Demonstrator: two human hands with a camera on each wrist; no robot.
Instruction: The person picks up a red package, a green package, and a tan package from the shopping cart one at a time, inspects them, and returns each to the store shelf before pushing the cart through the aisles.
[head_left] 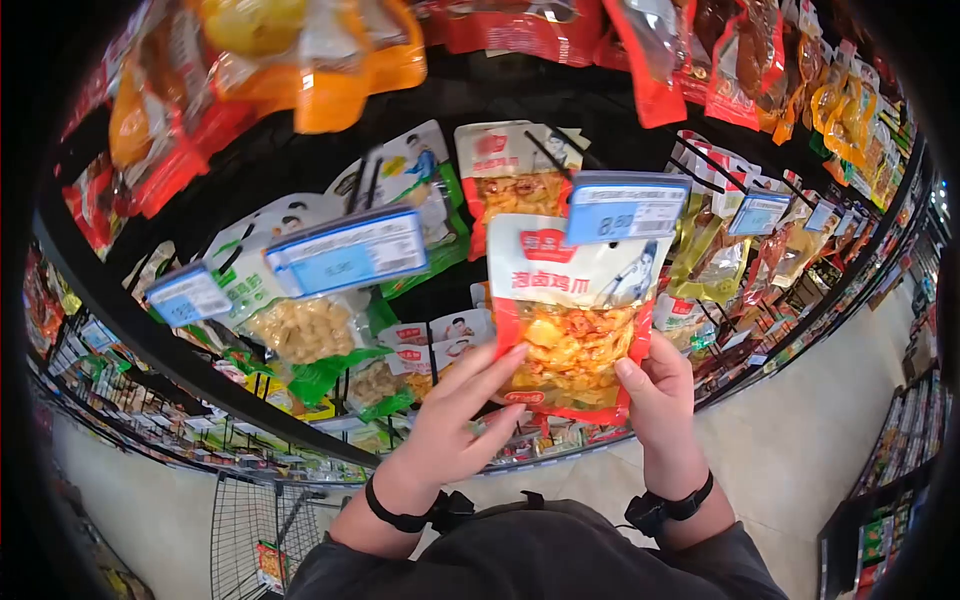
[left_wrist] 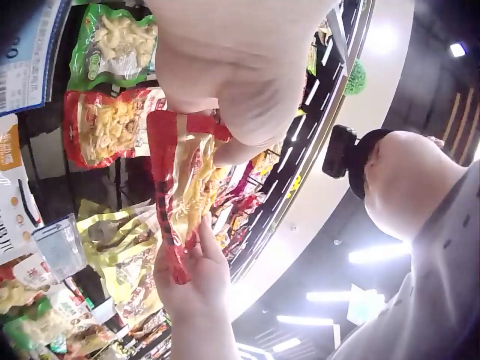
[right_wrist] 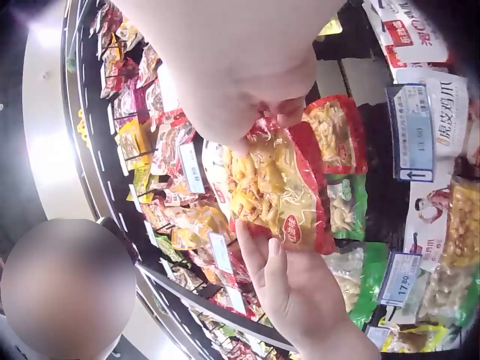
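A red and white bag of chicken feet [head_left: 575, 335], with a clear window, stands upright at the front of the hanging display. A blue-edged price tag [head_left: 627, 208] covers its top right corner. My right hand [head_left: 665, 390] pinches the bag's right edge, thumb on the front and the other fingers hidden behind. On the lower left front, my left hand [head_left: 455, 420] touches the bag with extended fingers. In the right wrist view, the left hand [right_wrist: 307, 296] has its fingertips at the bag's border. The left wrist view shows the bag [left_wrist: 196, 180] edge-on, with the right hand [left_wrist: 196, 274] against it.
A similar red bag [head_left: 515, 185] hangs behind. Green and white snack bags [head_left: 305, 325] hang to the left, under price tags [head_left: 350, 255] on protruding hooks. More packets [head_left: 650, 50] hang overhead. A wire shopping cart [head_left: 235, 535] stands at the lower left on the pale floor [head_left: 810, 390].
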